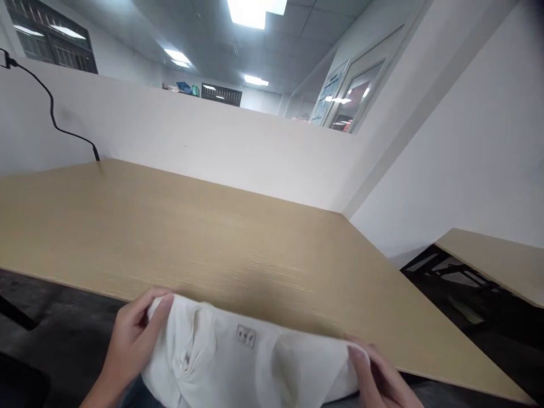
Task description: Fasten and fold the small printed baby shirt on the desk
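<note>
A white cloth item (233,368), perhaps a garment or a bag, is stretched between my hands at the near edge of the table. Along its upper edge sits a small rectangular patch (246,335) with dark marks, too small to read. My left hand (138,334) pinches the upper left corner between thumb and fingers. At the opposite corner, my right hand (374,368) grips the cloth the same way, partly cut off by the frame. Folds bunch near the left side, and the cloth's lower part runs out of view.
The wooden table (204,226) spreads out ahead, with a low white partition (238,147) behind it. A black cable (52,110) hangs down to the table's far left corner. To the right, beyond a gap, is another tabletop (493,260).
</note>
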### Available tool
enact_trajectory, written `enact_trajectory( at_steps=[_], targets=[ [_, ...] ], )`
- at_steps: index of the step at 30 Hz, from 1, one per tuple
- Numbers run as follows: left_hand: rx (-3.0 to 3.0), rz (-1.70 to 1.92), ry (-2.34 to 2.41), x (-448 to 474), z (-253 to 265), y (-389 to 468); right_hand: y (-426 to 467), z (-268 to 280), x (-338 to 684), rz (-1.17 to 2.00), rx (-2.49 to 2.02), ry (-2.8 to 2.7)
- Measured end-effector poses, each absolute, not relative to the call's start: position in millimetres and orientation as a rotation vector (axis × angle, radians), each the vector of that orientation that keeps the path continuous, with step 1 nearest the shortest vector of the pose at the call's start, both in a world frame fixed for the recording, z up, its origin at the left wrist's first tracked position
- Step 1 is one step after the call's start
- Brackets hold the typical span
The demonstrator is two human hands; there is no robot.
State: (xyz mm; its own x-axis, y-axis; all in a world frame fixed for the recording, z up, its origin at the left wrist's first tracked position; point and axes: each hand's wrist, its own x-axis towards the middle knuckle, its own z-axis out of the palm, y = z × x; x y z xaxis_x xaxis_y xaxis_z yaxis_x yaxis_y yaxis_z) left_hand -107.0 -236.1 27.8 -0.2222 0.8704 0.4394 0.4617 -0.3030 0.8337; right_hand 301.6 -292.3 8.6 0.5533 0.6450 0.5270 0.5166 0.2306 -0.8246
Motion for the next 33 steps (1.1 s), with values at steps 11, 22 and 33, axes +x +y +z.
enact_trajectory(
  at_steps=[11, 22, 33],
  targets=[
    [2.324, 0.711, 1.779, -71.0, 69.4, 1.8, -73.2, 45.0, 305.5, -0.08, -1.512, -1.451],
    [2.381, 0.531, 2.015, -84.9, 8.5, 72.7, 32.4, -7.6, 307.0, -0.046, -1.946, -1.647],
    [2.291, 0.769, 1.674, -102.7, 4.7, 62.6, 26.0, -18.3, 321.7, 0.259, -1.59, -1.749]
  ],
)
